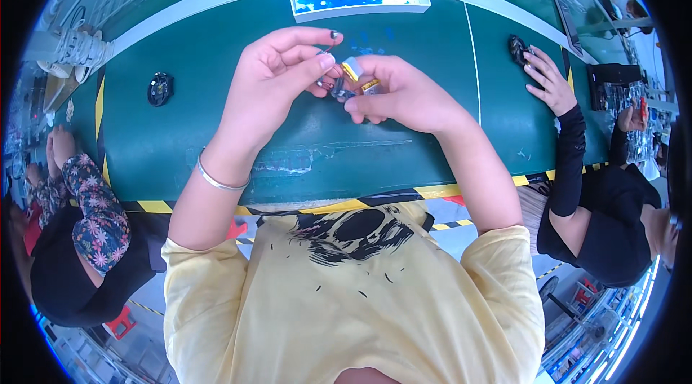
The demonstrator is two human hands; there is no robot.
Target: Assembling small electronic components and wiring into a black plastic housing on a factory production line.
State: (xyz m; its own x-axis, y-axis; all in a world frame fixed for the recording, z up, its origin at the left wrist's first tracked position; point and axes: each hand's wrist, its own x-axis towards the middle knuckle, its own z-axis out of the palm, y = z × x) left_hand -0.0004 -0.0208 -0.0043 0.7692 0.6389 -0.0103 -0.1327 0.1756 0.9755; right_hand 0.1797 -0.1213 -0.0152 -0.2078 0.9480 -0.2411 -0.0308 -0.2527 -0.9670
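Over the green table (pixel 404 160), my two hands are close together around a small dark assembly (pixel 337 88). A little silver block with yellow tape (pixel 352 69), looking like a small battery, sticks up from it. A second silver-and-yellow piece shows between the fingers of my right hand (pixel 407 95), which is closed on the assembly. Thumb and forefinger of my left hand (pixel 277 67) come together on a thin dark wire (pixel 331 46) running toward the assembly. Fingers cover part of the assembly, so its exact kind cannot be made out.
A white box (pixel 360 13) of small blue pieces stands at the far edge; a few blue pieces (pixel 369 49) lie before it. A round black device (pixel 160 88) lies left. At right, a co-worker's hand (pixel 551 81) touches a black device (pixel 517 51). Another person (pixel 94 225) sits left.
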